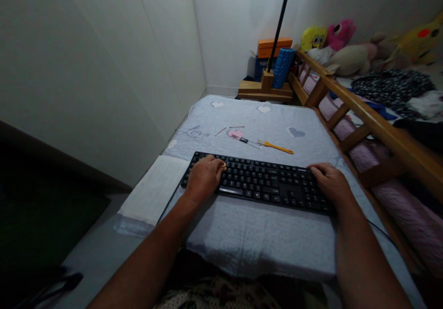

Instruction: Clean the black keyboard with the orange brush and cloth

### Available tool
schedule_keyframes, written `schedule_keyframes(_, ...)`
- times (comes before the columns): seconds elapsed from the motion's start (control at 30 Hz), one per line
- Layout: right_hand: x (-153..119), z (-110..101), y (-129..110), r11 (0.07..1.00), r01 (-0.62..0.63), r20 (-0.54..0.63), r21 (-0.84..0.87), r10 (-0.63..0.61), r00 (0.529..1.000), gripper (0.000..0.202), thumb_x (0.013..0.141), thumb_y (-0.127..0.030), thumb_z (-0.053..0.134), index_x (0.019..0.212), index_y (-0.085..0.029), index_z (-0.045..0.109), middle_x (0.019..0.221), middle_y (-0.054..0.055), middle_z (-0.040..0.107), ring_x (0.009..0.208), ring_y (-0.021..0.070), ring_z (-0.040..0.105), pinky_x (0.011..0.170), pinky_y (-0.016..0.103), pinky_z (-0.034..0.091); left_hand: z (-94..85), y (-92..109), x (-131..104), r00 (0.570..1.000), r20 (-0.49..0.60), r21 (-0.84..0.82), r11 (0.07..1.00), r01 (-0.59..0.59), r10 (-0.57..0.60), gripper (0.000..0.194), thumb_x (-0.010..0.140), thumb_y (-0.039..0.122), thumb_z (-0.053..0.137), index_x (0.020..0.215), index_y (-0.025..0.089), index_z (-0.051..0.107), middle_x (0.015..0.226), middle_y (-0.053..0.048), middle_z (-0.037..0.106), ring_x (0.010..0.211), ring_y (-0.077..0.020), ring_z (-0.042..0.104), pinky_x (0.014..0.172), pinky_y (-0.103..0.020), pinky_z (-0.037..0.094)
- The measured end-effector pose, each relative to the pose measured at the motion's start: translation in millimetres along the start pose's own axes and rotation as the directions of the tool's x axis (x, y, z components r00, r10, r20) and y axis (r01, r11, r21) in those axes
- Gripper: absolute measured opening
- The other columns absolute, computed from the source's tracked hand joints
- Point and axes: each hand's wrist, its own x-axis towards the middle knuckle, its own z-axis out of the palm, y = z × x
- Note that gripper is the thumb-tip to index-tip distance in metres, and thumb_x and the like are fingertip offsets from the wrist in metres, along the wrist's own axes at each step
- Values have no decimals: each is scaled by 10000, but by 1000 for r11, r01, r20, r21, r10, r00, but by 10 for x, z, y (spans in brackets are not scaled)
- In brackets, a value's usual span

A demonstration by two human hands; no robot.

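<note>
A black keyboard (256,180) lies flat on the pale blue cloth. My left hand (206,176) rests over its left part, fingers curled and pinching a small yellowish piece (224,165); most of that piece is hidden, so its kind is unclear. At the other end, my right hand (328,180) grips the keyboard's right edge, thumb on top. Beyond the keyboard lie a brush (277,147) with an orange-yellow handle and a slim clear tool (245,140) with a dark middle. Two cotton swabs (236,127) are farther back.
A whitish folded cloth or paper (154,189) lies left of the keyboard. The cloth-covered table (256,244) sits between a white cabinet (145,60) and a wooden bed rail (349,101). A black pole on a wooden base (252,87) stands behind. A cable (380,229) runs at right.
</note>
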Motion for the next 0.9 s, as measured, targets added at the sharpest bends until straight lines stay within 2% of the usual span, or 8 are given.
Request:
schedule_keyframes(0.27, 1, -20, -64, 1000, -27, -2, 12, 28, 1000, 300, 829, -369, 486, 804, -202, 733, 956, 98, 738, 970, 261, 667, 944, 382, 482, 76, 204, 52, 993, 19, -31, 993, -112, 113, 194, 966, 253, 573, 1015, 186, 748, 986, -74, 705, 929, -200, 655, 850, -304, 489)
schedule_keyframes(0.43, -4, -17, -56, 1000, -12, -16, 26, 13, 1000, 271, 827, -364, 501, 791, -219, 727, 940, 86, 742, 959, 255, 668, 938, 380, 489, 114, 466, 104, 968, 65, -64, 969, -240, 244, 234, 986, 278, 538, 1006, 200, 757, 972, -69, 693, 904, -194, 640, 844, -310, 483)
schedule_keyframes(0.53, -4, -13, -42, 1000, -10, -21, 29, 11, 1000, 267, 826, -365, 500, 786, -222, 722, 931, 82, 740, 955, 250, 666, 930, 370, 491, 171, 549, 121, 951, 85, -62, 954, -294, 299, 231, 981, 276, 544, 1010, 210, 763, 950, -66, 690, 884, -199, 629, 826, -319, 476)
schedule_keyframes(0.7, -5, -7, -23, 1000, 8, -16, 19, -8, 1000, 307, 830, -389, 482, 804, -203, 725, 954, 103, 738, 967, 256, 664, 943, 378, 481, 180, 423, 128, 958, 77, 0, 960, -279, 278, 238, 971, 252, 536, 1005, 201, 766, 939, -75, 685, 863, -209, 617, 809, -331, 465)
schedule_keyframes(0.9, 2, -4, -19, 1000, 4, -10, 1, -4, 1000, 315, 830, -385, 476, 806, -202, 731, 956, 103, 739, 964, 257, 664, 934, 382, 481, -19, 113, 78, 986, 68, 25, 988, -152, 150, 247, 966, 266, 534, 967, 204, 773, 937, -82, 681, 871, -200, 632, 807, -310, 469)
